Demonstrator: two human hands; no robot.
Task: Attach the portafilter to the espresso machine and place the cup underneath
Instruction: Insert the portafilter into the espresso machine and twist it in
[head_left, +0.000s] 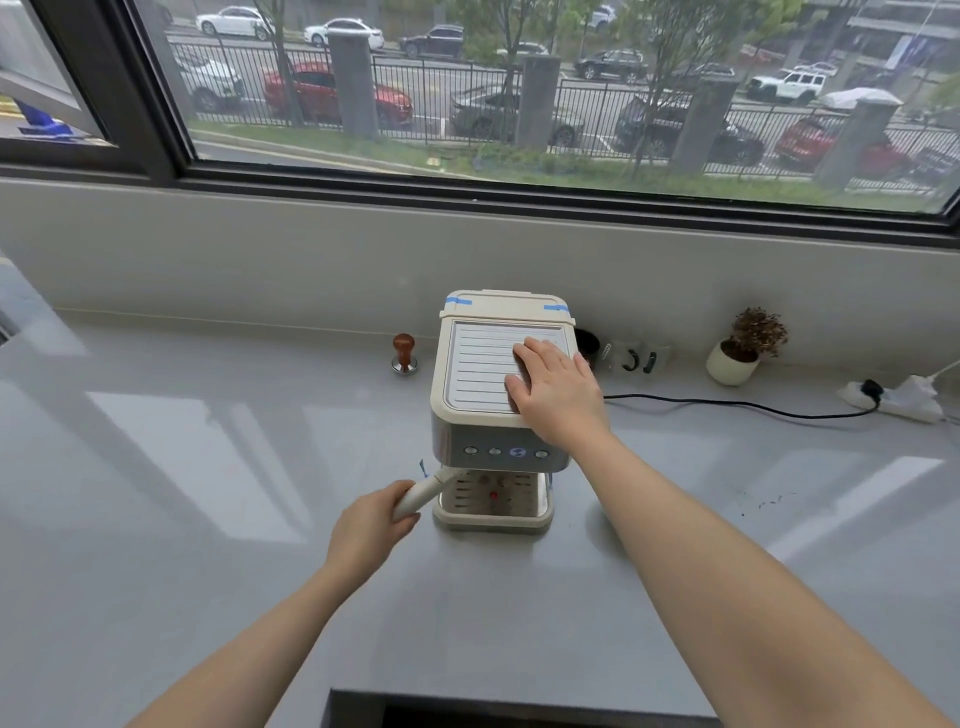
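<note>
The espresso machine (496, 410) stands mid-counter (208, 467), toward the back wall. A tamper (404, 353) stands upright at the back edge, to its left. To its right along the back edge are mugs (636, 357), a potted plant (740, 348) and, further right, a power strip (891, 397) with a black cable (727, 408) running across the counter to the machine. Nothing blocks the machine's front. The portafilter (423, 493) sits under the machine's front left; its head is hidden there, and its cream handle runs long-axis out toward the near left. The left hand (371, 530) is wrapped closed around that handle. The right hand (556, 389) lies flat, fingers spread, on the machine's ribbed top, right side.
</note>
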